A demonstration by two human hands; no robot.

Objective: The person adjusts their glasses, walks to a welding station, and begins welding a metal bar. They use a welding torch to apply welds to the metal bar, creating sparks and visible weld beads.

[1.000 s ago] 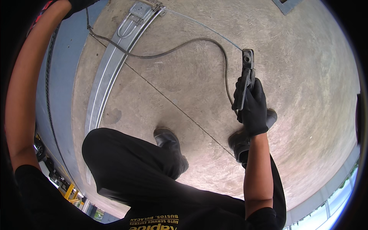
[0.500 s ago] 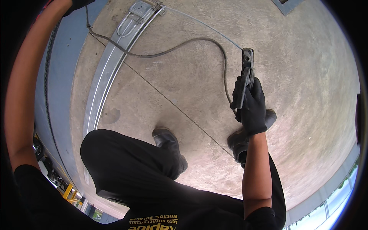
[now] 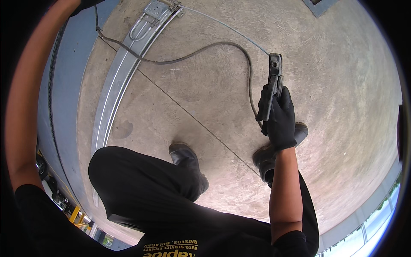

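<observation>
My right hand [image 3: 280, 124], in a black glove, is closed around a welding electrode holder [image 3: 275, 70] over the concrete floor. From the holder's jaws a thin grey welding rod [image 3: 227, 26] runs up and to the left. Its far end meets or overlaps a metal bracket [image 3: 157, 9] in the picture; contact cannot be told. That bracket sits at the far end of a long galvanized steel rail [image 3: 112, 92]. At the upper left edge shows my left hand [image 3: 85, 4], also black-gloved; its fingers are cut off by the frame, by a blue-grey surface.
A dark cable [image 3: 205, 48] loops from the holder across the floor and over the rail. My boots [image 3: 184, 158] stand on the concrete [image 3: 342, 85], which a dark joint line [image 3: 192, 115] crosses. A yellow frame [image 3: 75, 214] and vehicle-like shapes appear at lower left.
The whole view has shifted very slightly. My hands, the holder and the rod keep nearly the same places.
</observation>
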